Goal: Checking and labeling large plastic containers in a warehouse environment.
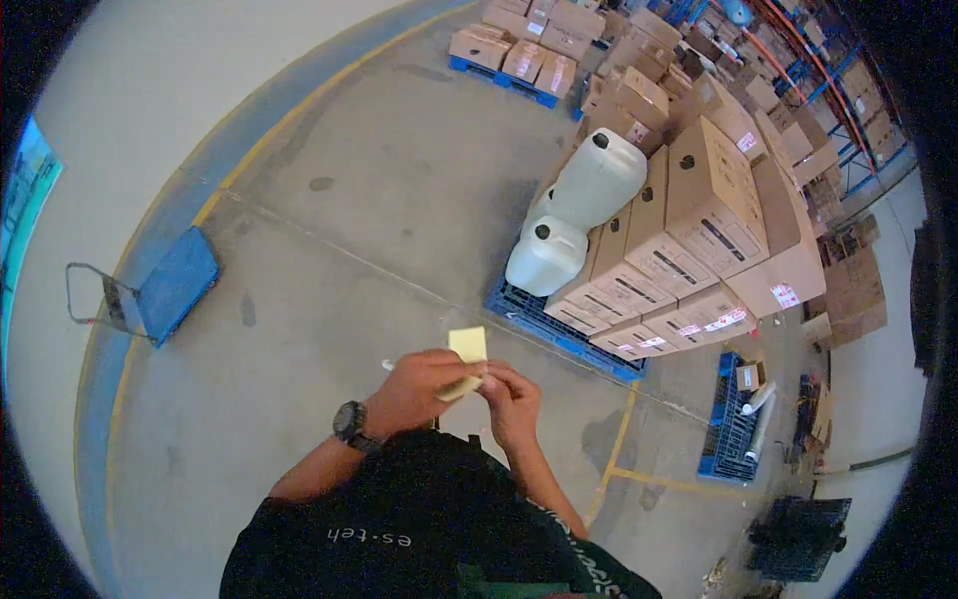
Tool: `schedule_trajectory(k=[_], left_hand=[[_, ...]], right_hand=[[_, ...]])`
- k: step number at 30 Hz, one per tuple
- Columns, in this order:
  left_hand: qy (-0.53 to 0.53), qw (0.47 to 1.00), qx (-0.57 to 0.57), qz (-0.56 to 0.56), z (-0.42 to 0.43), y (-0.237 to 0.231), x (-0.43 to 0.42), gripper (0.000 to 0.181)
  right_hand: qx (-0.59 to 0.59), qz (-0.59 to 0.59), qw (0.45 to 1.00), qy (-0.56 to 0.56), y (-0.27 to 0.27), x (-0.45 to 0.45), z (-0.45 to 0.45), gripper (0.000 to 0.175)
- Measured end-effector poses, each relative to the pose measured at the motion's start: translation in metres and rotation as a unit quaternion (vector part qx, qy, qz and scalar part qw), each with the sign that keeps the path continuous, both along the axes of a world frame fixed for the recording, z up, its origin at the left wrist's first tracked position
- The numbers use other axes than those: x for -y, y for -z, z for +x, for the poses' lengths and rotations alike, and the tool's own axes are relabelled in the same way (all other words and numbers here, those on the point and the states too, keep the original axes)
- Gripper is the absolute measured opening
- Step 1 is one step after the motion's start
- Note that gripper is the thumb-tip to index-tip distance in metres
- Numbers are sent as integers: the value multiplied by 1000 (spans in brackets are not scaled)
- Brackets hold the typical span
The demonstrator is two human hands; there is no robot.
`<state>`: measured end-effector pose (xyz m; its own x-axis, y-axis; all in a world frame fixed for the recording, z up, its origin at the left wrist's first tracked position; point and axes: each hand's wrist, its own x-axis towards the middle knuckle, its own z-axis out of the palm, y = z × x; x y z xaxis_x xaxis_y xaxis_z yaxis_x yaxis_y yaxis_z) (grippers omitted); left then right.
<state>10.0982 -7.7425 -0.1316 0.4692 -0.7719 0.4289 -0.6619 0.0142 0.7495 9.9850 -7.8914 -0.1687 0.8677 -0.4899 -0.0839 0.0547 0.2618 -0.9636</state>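
My left hand [419,385], with a dark watch on its wrist, holds a small yellow paper pad [459,388], partly hidden by the fingers. A yellow paper sheet [468,344] stands up beyond my fingertips. With thumb and fingers, my right hand [515,400] pinches at the paper's near right corner, touching the left fingertips. The white tip of a slim object [388,365], perhaps a pen, pokes out beside the left hand; the rest of it is hidden. Both hands are in front of my dark shirt, above the concrete floor.
Ahead to the right, a blue plastic pallet [516,307] carries stacked cardboard boxes [715,198] and white jerrycans [546,256]. A blue platform trolley [178,288] stands by the left wall. Another blue pallet [726,449] at right holds rolls and a small box.
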Motion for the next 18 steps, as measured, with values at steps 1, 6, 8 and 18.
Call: schedule_trajectory(k=[1,6,8,18], left_hand=[[-28,1000,-4,3,24,-5,11,42],[-67,998,-1,-16,141,11,74,45],[-71,997,17,-6,196,20,100,47],[67,996,48,-35,454,-17,283,43]], right_hand=[[31,-11,999,-34,-2,15,30,16],[46,-36,997,-56,9,82,163,13],[66,-20,996,-49,19,107,218,12],[45,-126,987,92,-16,259,432,14]])
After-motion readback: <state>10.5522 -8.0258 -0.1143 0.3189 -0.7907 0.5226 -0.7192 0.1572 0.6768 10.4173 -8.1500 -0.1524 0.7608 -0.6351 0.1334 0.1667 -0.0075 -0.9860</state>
